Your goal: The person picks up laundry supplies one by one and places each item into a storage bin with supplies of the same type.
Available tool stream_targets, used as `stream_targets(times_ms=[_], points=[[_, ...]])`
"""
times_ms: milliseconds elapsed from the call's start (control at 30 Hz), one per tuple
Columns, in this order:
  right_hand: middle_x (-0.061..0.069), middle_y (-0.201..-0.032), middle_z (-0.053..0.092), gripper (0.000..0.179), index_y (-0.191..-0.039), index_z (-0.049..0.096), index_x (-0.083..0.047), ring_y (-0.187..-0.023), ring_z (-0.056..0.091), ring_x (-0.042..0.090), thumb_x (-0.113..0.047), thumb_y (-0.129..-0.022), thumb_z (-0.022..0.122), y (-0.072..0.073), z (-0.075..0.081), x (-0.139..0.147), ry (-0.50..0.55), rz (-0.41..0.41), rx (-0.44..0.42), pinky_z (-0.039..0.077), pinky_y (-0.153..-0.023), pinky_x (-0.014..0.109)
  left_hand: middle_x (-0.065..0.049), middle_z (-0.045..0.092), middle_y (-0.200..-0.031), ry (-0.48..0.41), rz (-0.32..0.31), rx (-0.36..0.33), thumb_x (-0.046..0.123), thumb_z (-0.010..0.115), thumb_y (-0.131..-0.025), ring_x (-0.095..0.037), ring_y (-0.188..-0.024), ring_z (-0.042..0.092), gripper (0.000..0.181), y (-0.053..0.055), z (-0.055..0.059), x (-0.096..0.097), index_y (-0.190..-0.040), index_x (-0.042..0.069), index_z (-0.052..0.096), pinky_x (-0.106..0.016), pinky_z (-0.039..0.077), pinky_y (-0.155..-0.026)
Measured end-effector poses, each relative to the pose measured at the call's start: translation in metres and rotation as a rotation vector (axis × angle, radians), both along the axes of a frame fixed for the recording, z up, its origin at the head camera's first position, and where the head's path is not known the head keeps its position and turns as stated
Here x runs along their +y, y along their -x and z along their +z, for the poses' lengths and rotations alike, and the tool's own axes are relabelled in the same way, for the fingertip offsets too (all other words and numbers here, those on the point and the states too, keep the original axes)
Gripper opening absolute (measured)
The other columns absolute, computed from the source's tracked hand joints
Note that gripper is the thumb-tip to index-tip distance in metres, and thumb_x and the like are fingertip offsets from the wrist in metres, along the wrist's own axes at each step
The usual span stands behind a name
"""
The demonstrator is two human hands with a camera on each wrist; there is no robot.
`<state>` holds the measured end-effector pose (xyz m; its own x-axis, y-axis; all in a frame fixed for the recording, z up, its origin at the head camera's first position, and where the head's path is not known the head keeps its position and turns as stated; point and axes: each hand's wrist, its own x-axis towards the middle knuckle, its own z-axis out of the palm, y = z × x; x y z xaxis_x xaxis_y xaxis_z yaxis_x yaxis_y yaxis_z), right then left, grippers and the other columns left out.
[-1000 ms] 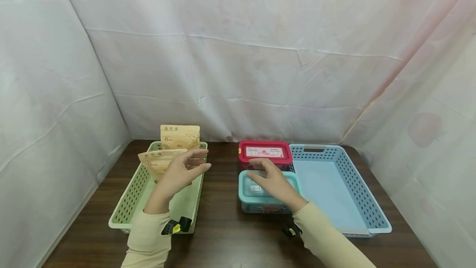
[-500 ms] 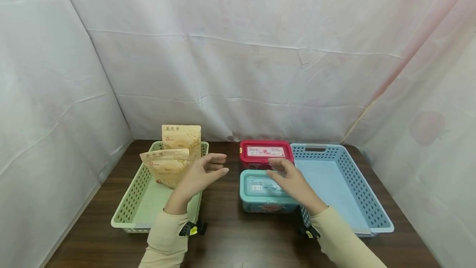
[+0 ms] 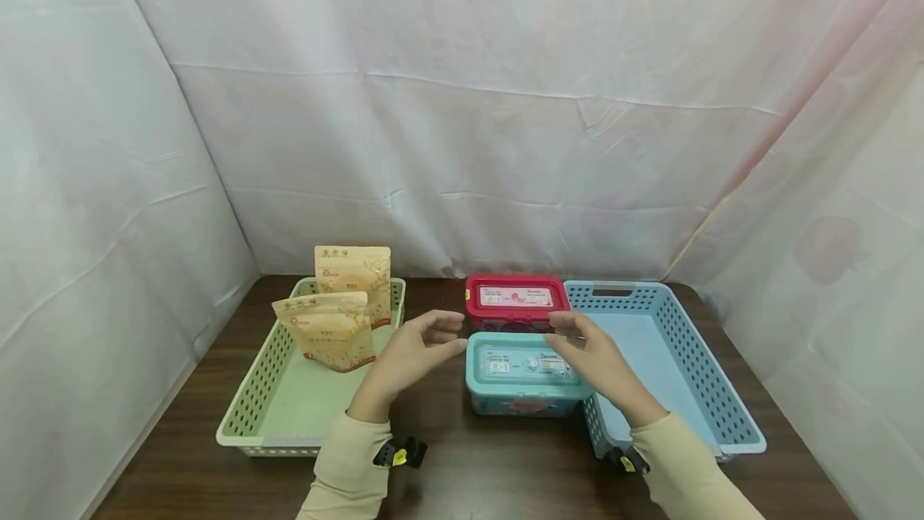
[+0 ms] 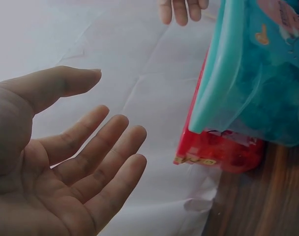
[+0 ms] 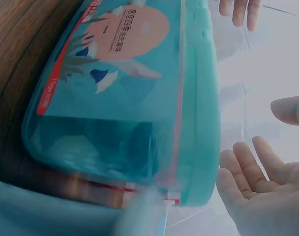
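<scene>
A lidded teal plastic box (image 3: 527,375) stands on the table between two baskets, with a lidded red box (image 3: 516,299) just behind it. My left hand (image 3: 419,351) is at the teal box's left end, fingers loosely extended and holding nothing. On the other side, my right hand (image 3: 602,359) hovers over the box's right end, its fingertips above the lid. The left wrist view shows the left palm (image 4: 75,182) apart from the teal box (image 4: 267,73). In the right wrist view the right fingers (image 5: 245,167) lie beside the lid edge (image 5: 201,108), thumb spread away.
A green basket (image 3: 249,400) at left holds two yellow pouches, one pouch (image 3: 328,331) leaning in front of the other (image 3: 354,271). A blue basket (image 3: 711,359) stands at right, close against the boxes. White cloth (image 3: 462,143) hangs behind and at both sides.
Both hands have moved to the right. The left hand has left the green basket for the teal box's left end; the right has shifted from above the box's middle to its right end.
</scene>
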<state>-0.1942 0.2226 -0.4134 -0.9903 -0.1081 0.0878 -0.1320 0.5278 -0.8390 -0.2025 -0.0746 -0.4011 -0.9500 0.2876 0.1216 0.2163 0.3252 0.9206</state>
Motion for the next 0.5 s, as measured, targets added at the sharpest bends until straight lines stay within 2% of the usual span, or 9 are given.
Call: stream_targets(times_ms=[233, 500], points=[[0.014, -0.139, 0.053, 0.048, -0.140, 0.052, -0.006, -0.126, 0.050, 0.032, -0.029, -0.100, 0.065, -0.002, -0.003, 0.012, -0.027, -0.018, -0.001, 0.042, -0.106, 0.054, -0.010, 0.066, -0.124, 0.016, -0.022, -0.037, 0.028, 0.072, -0.094, -0.023, -0.109, 0.065, 0.041, 0.001, -0.011, 0.006, -0.130, 0.011, 0.064, -0.044, 0.056, -0.086], [0.017, -0.137, 0.055, 0.050, -0.140, 0.053, -0.005, -0.117, 0.054, 0.031, -0.033, -0.100, 0.063, -0.004, -0.010, 0.026, -0.089, -0.047, -0.020, 0.047, -0.100, 0.054, -0.013, 0.065, -0.126, 0.021, -0.009, -0.068, 0.029, 0.072, -0.094, -0.025, -0.109, 0.065, 0.044, 0.002, -0.026, 0.009, -0.131, 0.009, 0.063, -0.046, 0.056, -0.085]])
